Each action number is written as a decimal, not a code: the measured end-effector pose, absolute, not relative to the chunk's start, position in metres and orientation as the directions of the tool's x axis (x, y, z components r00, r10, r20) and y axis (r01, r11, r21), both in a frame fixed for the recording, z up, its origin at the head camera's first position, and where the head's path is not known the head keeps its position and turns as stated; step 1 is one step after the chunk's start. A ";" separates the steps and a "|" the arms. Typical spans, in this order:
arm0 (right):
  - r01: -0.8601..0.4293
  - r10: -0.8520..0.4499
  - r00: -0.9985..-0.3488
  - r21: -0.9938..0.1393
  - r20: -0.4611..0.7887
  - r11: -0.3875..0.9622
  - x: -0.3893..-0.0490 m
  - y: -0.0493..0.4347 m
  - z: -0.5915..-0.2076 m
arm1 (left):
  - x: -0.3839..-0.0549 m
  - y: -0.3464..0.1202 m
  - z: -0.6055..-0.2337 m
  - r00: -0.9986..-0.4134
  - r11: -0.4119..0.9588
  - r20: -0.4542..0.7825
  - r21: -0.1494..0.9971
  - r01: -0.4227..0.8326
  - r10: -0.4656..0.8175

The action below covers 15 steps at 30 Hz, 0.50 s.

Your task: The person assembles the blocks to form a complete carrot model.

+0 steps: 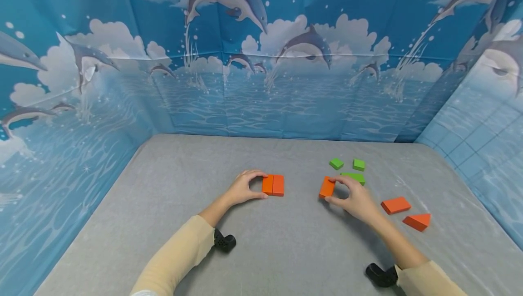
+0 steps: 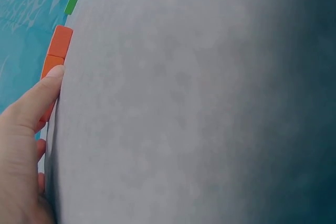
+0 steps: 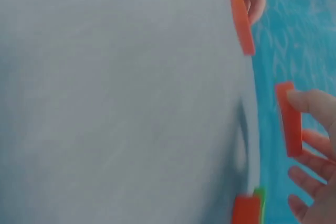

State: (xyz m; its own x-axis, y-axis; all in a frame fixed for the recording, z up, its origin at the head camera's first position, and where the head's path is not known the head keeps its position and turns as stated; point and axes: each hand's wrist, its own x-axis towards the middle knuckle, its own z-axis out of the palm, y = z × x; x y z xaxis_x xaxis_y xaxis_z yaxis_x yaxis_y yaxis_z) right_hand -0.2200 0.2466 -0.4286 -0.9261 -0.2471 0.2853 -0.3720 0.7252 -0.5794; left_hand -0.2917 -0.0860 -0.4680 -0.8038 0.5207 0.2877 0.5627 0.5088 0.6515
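Note:
Two orange rectangular blocks lie side by side on the grey table, a left block [image 1: 267, 187] and a right block [image 1: 278, 185]. My left hand [image 1: 241, 190] pinches the left one between thumb and fingers at its near and far ends. In the left wrist view the thumb [image 2: 44, 90] presses on that block's end. Further right, my right hand [image 1: 356, 198] grips another orange block [image 1: 327, 187] by thumb and fingertips. The right wrist view shows this held block [image 3: 290, 121] raised off the table, its other fingers spread below it.
Beyond the right hand lie a green block [image 1: 337, 163], a second small green block [image 1: 358, 165] and a longer green block [image 1: 354, 178] partly behind the fingers. To its right are an orange block [image 1: 396, 205] and an orange triangular block [image 1: 417, 222]. Dolphin-print curtains [image 1: 261, 101] surround the table.

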 end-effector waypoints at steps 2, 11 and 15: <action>-0.401 -0.301 -0.916 -0.615 0.264 0.679 -0.227 0.235 -0.425 | -0.292 -0.086 -0.468 -0.807 0.514 0.282 0.651 0.558 0.519; -0.504 -0.480 -0.844 -0.656 0.238 0.562 -0.260 0.198 -0.429 | -0.294 -0.087 -0.469 -0.816 0.533 0.265 0.647 0.545 0.513; -0.542 -0.526 -0.814 -0.648 0.247 0.535 -0.268 0.190 -0.435 | -0.294 -0.087 -0.469 -0.813 0.529 0.265 0.647 0.549 0.519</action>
State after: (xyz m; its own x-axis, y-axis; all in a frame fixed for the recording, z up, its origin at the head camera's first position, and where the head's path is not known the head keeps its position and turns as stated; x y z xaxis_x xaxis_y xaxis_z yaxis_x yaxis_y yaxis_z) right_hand -0.2680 0.1896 -0.4354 -0.8138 -0.5261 0.2468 -0.5423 0.5348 -0.6480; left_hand -0.2942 -0.0872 -0.4692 -0.8128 0.5187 0.2652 0.5488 0.5293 0.6470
